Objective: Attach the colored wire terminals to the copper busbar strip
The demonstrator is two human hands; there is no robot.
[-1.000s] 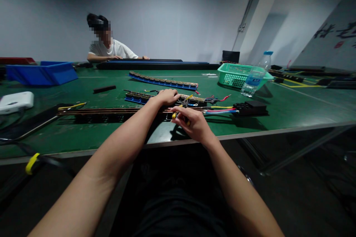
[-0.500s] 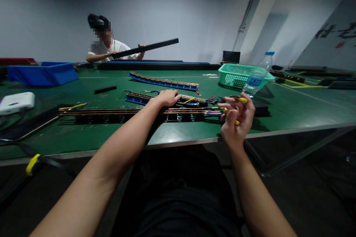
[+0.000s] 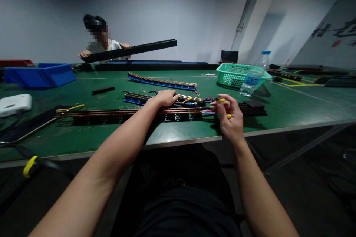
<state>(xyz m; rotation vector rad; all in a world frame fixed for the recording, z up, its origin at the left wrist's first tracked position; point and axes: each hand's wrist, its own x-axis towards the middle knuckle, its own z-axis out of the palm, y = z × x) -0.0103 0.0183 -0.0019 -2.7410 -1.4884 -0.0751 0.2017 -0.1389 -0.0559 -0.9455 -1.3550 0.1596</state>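
Observation:
My left hand lies over a blue-based strip with metal bars, its fingers curled down round it; the fingertips are hidden behind the knuckles. In front of that strip runs a longer black rail with copper bars, which passes beneath my left forearm. Coloured wires come out of the rail's right end. Beside these wires, my right hand is closed on yellow-handled pliers; the jaws are too dark and small to make out clearly.
Another blue-based strip lies farther back. To the right stand a green basket and a water bottle; a black block is beyond my right hand. A blue bin sits left. Across the table, a person holds a black profile.
My right hand has moved left towards the wire ends, and the pliers' handles have come closer together. My left hand stays on the strip. The person opposite has shifted the black profile left.

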